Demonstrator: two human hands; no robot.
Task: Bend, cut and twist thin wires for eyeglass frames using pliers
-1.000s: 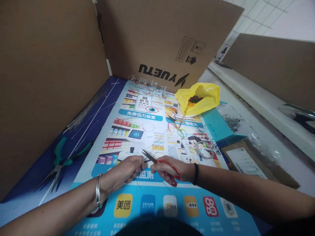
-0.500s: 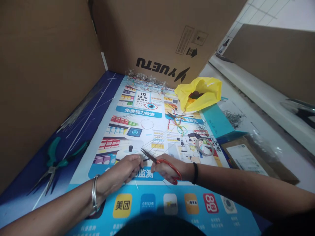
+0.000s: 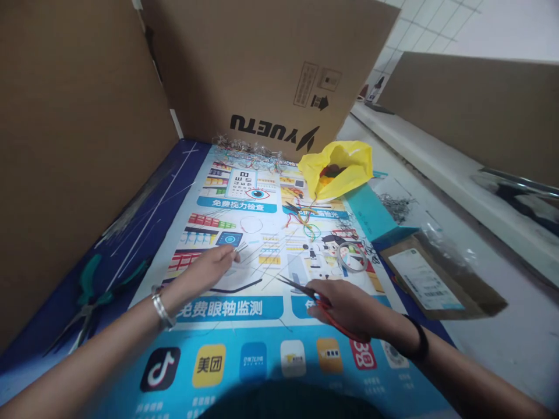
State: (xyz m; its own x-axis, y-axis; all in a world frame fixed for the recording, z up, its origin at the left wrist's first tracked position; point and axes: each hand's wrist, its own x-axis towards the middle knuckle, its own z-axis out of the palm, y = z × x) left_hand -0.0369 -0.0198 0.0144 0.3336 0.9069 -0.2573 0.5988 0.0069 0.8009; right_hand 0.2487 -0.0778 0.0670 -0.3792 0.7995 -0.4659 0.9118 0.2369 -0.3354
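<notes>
Left hand (image 3: 212, 267) pinches thin, silvery, wire-like strands (image 3: 241, 248): likely light, springy, best gripped near the ends; my right hand (image 3: 343, 299) grasps slim, red-handled metal scissors (image 3: 300, 286)

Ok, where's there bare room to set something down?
Mainly the poster's icon row, between the forearms; also the white surface right of the brown parcel. Crowded: the far wire tangle, the yellow bag with coloured threads beside it, and around the pliers.
</notes>
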